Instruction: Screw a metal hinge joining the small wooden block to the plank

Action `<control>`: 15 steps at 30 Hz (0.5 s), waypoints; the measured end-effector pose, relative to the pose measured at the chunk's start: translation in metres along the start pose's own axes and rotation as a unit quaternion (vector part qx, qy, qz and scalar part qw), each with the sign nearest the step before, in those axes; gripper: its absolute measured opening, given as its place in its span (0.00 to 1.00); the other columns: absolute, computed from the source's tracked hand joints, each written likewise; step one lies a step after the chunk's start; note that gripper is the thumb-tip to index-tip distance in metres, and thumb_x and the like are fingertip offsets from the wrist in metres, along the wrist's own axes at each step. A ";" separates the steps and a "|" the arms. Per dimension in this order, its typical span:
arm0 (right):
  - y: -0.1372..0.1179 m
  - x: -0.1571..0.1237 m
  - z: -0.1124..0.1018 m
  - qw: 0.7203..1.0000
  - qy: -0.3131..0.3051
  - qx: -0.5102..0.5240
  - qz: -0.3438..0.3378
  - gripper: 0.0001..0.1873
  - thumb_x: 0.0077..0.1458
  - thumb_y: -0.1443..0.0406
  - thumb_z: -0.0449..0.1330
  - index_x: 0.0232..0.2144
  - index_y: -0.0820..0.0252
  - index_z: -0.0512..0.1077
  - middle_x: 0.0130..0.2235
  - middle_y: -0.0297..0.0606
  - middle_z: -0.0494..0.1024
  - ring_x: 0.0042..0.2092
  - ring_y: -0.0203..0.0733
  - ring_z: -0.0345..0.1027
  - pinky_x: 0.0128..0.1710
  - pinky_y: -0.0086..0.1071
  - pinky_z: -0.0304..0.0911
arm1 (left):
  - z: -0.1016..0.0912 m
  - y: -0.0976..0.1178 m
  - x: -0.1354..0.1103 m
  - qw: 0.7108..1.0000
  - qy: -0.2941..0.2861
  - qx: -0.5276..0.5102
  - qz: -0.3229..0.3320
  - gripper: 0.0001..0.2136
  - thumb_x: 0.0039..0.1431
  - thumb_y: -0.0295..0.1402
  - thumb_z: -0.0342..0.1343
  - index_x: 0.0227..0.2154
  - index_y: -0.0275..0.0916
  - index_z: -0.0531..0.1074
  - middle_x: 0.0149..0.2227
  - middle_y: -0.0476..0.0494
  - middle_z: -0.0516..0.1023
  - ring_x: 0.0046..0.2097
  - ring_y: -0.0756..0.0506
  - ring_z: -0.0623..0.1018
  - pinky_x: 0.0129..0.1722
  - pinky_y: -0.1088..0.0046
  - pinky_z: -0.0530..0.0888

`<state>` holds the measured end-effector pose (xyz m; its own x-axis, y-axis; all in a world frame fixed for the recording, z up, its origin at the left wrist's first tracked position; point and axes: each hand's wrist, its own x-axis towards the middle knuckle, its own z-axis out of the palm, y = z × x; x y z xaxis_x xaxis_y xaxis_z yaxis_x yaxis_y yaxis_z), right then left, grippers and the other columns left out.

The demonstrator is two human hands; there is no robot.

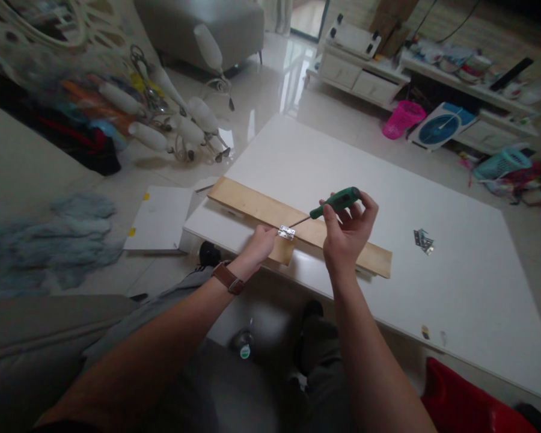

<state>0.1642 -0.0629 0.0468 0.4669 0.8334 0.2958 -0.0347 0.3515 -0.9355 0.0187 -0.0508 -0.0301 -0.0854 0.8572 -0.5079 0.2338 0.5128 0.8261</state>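
Observation:
My right hand [348,236] grips a screwdriver [337,202] by its green handle. The thin shaft slants down to the left, its tip at a silver metal hinge [287,233]. With closed fingers, my left hand [261,242] pinches the hinge at its left side; the fingertips are partly hidden. Under the hinge lie a long wooden board [252,206] and a shorter wooden piece [281,252] that juts toward me. Both rest near the front edge of a large white panel [293,150]. Several loose hinges [424,240] lie in a small pile at the right.
Left of the panel stands a white box-like piece [160,218] with yellow tabs. Beyond it, a lamp with several white shades [193,120] lies on the floor. A red seat [469,400] is close at lower right. A pink basket [403,119] and a blue-and-white fan [440,126] stand farther back.

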 end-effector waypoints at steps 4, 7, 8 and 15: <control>0.000 -0.002 -0.002 1.000 -0.007 -0.019 0.015 0.28 0.52 0.64 0.71 0.53 0.44 0.68 0.51 0.34 0.78 0.53 0.42 0.77 0.52 0.40 0.78 | -0.001 0.005 -0.009 1.000 0.005 -0.004 -0.003 0.05 0.61 0.32 0.55 0.38 0.38 0.68 0.44 0.38 0.80 0.46 0.42 0.78 0.42 0.69 0.69; 0.003 -0.002 -0.003 0.999 -0.010 -0.035 0.014 0.28 0.52 0.64 0.71 0.53 0.44 0.69 0.50 0.34 0.78 0.52 0.42 0.77 0.52 0.40 0.78 | 0.000 0.006 -0.013 1.000 0.005 -0.013 -0.003 0.07 0.59 0.29 0.56 0.41 0.39 0.67 0.45 0.39 0.79 0.45 0.43 0.78 0.41 0.70 0.69; 0.004 -0.002 -0.004 0.999 -0.012 -0.036 0.009 0.28 0.52 0.64 0.71 0.53 0.44 0.69 0.49 0.33 0.78 0.51 0.41 0.77 0.52 0.40 0.77 | 0.000 0.005 -0.013 1.000 0.001 -0.018 -0.005 0.09 0.59 0.29 0.56 0.42 0.39 0.67 0.45 0.39 0.79 0.45 0.43 0.78 0.41 0.70 0.69; 0.009 0.000 -0.001 0.999 -0.013 -0.046 0.008 0.27 0.51 0.64 0.71 0.53 0.45 0.70 0.47 0.33 0.78 0.48 0.41 0.76 0.50 0.39 0.77 | 0.002 0.006 -0.013 0.999 -0.014 -0.030 -0.008 0.14 0.58 0.25 0.58 0.47 0.38 0.67 0.45 0.39 0.80 0.44 0.43 0.79 0.42 0.69 0.71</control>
<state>0.1654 -0.0599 0.0382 0.4437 0.8498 0.2845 0.0391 0.2988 -0.9535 0.0228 -0.0595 -0.0192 -0.0617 0.8477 -0.5269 0.1746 0.5289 0.8305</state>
